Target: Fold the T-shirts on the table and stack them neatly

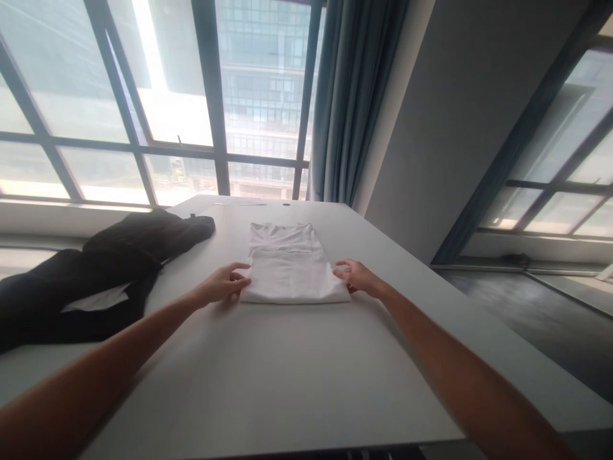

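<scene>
As arms (158, 324) (440, 345) angle inward, hands (224, 282) (360, 278) flanking folded cloth (293, 278)

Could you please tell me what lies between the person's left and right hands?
In the head view, the folded white cloth lies between the left hand and the right hand, on the white table.

A white surface (287, 377) carries a folded white garment (294, 275), lying flat. To its left sprawls a black garment (131, 246), perhaps a jacket.
</scene>
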A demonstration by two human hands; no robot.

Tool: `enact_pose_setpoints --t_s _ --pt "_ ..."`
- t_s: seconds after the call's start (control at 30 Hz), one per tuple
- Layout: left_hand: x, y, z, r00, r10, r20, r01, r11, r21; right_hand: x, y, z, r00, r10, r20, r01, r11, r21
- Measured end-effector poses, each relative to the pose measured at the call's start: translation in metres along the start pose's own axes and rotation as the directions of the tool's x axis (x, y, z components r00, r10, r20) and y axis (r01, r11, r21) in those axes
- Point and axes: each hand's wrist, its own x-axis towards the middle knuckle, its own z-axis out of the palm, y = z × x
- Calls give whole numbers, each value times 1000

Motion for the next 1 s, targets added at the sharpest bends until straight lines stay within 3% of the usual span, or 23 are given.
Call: enact_pose_setpoints --t_s 0.13,0.33,0.57,0.67,0.77,0.9,1.0 --pt "-5 4 -1 990 51 128 -80 969 232 0 3 -3 995 -84 50 89 991 -104" --pt "-8 11 -10 969 -45 244 -30 955 294 7 9 0 986 -169 7 165 951 -260" --pt "-11 23 -10 975 -48 217 -3 973 229 -3 3 -14 976 -58 209 102 973 -207" --pt "-13 28 -10 990 -18 143 -9 982 187 -5 0 -17 974 -125 188 153 977 -145" --pt "-14 30 -10 987 -35 156 6 984 177 -6 -1 -16 974 -167 150 182 979 -96" --pt "-15 26 -7 958 -163 237 106 966 237 -5 1 -14 981 -77 178 110 977 -183" --pt "-16 26 -3 962 -160 224 75 935 346 -4 3 -12 980 -41 192 96 955 -282"
